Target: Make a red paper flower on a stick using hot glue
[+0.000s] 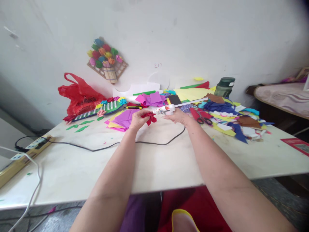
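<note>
My left hand (pixel 140 120) pinches a red paper flower (pixel 151 118) above the white table. Close by on the right, my right hand (pixel 179 116) is wrapped round a white hot glue gun (pixel 165 110). Its nozzle points left, at or very near the red flower; whether they touch I cannot tell. A long white glue stick (pixel 191 102) sticks out of the gun's back end. The gun's handle is mostly hidden by my fingers. Behind my left hand lie purple and yellow paper sheets (pixel 120 120).
A black cord (pixel 116 144) crosses the table to a power strip (pixel 36 146). Green paper leaves (pixel 82 129) lie left, near a board with paper flowers (pixel 106 108) and a red bag (pixel 78 93). Scissors (pixel 204 120), paper scraps (pixel 231 120) and a bottle (pixel 224 87) are right.
</note>
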Action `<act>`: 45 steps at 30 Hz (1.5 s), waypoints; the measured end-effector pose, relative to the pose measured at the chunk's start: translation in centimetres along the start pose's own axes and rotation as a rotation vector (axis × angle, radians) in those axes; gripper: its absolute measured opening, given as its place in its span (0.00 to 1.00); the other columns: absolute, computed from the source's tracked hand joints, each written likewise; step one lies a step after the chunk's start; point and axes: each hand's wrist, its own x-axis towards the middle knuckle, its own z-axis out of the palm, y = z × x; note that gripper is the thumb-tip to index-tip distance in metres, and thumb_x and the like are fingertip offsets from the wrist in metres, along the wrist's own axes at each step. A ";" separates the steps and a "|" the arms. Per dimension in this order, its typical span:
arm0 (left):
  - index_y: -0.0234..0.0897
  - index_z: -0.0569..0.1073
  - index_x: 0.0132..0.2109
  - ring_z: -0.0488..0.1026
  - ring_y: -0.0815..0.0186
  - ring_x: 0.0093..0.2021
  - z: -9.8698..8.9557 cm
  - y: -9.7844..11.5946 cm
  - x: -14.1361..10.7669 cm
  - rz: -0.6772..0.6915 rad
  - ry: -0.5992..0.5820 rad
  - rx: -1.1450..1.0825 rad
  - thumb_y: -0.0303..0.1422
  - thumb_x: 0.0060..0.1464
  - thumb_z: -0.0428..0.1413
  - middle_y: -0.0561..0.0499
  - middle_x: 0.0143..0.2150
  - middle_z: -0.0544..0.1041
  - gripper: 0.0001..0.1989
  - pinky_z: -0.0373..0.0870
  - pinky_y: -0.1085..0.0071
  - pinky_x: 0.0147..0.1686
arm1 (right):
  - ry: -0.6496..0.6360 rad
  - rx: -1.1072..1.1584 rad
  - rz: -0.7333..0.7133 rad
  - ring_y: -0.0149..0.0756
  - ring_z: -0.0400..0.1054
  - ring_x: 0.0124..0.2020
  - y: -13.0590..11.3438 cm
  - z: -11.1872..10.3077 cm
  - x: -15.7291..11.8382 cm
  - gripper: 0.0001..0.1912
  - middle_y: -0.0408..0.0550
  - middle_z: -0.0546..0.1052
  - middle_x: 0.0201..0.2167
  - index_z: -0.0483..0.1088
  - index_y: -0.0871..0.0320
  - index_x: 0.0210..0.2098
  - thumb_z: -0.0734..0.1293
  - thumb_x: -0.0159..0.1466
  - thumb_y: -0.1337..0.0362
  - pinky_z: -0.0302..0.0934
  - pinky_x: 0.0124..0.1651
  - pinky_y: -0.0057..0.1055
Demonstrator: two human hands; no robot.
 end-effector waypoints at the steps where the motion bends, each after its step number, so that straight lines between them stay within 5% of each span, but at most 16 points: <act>1: 0.35 0.82 0.34 0.80 0.61 0.32 0.0 0.0 0.0 -0.002 -0.001 0.000 0.27 0.36 0.65 0.47 0.32 0.83 0.12 0.78 0.69 0.36 | 0.001 0.004 -0.002 0.23 0.54 0.15 0.1 0.0 0.1 0.15 0.35 0.66 0.17 0.72 0.59 0.34 0.77 0.50 0.63 0.52 0.16 0.24; 7: 0.35 0.81 0.34 0.80 0.61 0.31 -0.1 -0.1 0.0 -0.027 -0.017 -0.002 0.27 0.37 0.64 0.47 0.31 0.83 0.12 0.78 0.68 0.34 | -0.010 0.037 -0.027 0.23 0.54 0.14 0.8 -0.2 0.5 0.18 0.34 0.65 0.17 0.72 0.59 0.36 0.77 0.49 0.62 0.52 0.15 0.24; 12: 0.35 0.82 0.35 0.81 0.60 0.33 -0.3 -0.7 0.2 -0.036 -0.003 0.003 0.28 0.37 0.64 0.47 0.31 0.83 0.12 0.79 0.67 0.37 | -0.011 0.092 -0.017 0.22 0.54 0.14 0.7 -0.2 0.3 0.15 0.36 0.67 0.15 0.69 0.59 0.27 0.77 0.48 0.63 0.51 0.15 0.23; 22: 0.34 0.80 0.36 0.80 0.58 0.35 -0.7 -1.0 0.2 -0.127 0.059 -0.170 0.31 0.33 0.69 0.45 0.35 0.83 0.18 0.78 0.64 0.37 | -0.058 0.230 -0.163 0.23 0.57 0.15 0.2 -0.5 -0.6 0.22 0.40 0.68 0.15 0.67 0.59 0.22 0.78 0.45 0.49 0.52 0.18 0.25; 27: 0.32 0.80 0.38 0.80 0.60 0.33 -1.2 -0.5 0.4 -0.137 0.201 -0.263 0.32 0.31 0.69 0.46 0.33 0.82 0.21 0.77 0.66 0.36 | 0.138 0.202 -0.148 0.27 0.59 0.18 0.4 -0.4 -0.1 0.23 0.39 0.68 0.16 0.70 0.59 0.29 0.76 0.46 0.48 0.55 0.21 0.26; 31: 0.33 0.80 0.37 0.79 0.62 0.33 -1.7 -0.7 0.8 -0.114 0.320 -0.352 0.33 0.27 0.70 0.46 0.34 0.82 0.23 0.76 0.67 0.35 | 0.336 -0.251 -0.005 0.35 0.70 0.30 1.2 -0.5 0.5 0.17 0.46 0.78 0.30 0.74 0.57 0.38 0.74 0.52 0.55 0.62 0.32 0.30; 36: 0.34 0.80 0.38 0.78 0.63 0.32 -1.6 -0.6 0.9 -0.100 0.298 -0.393 0.33 0.27 0.71 0.47 0.35 0.82 0.24 0.76 0.67 0.34 | 0.135 -0.842 0.079 0.48 0.74 0.48 1.0 0.8 0.5 0.20 0.53 0.80 0.47 0.75 0.54 0.50 0.68 0.60 0.57 0.63 0.45 0.35; 45: 0.33 0.81 0.38 0.78 0.62 0.33 -0.4 0.0 0.3 -0.156 0.072 -0.354 0.32 0.28 0.72 0.46 0.35 0.83 0.23 0.76 0.64 0.37 | -0.176 -0.945 0.039 0.50 0.70 0.56 -0.4 2.8 0.5 0.27 0.52 0.76 0.57 0.72 0.50 0.58 0.66 0.59 0.58 0.63 0.50 0.36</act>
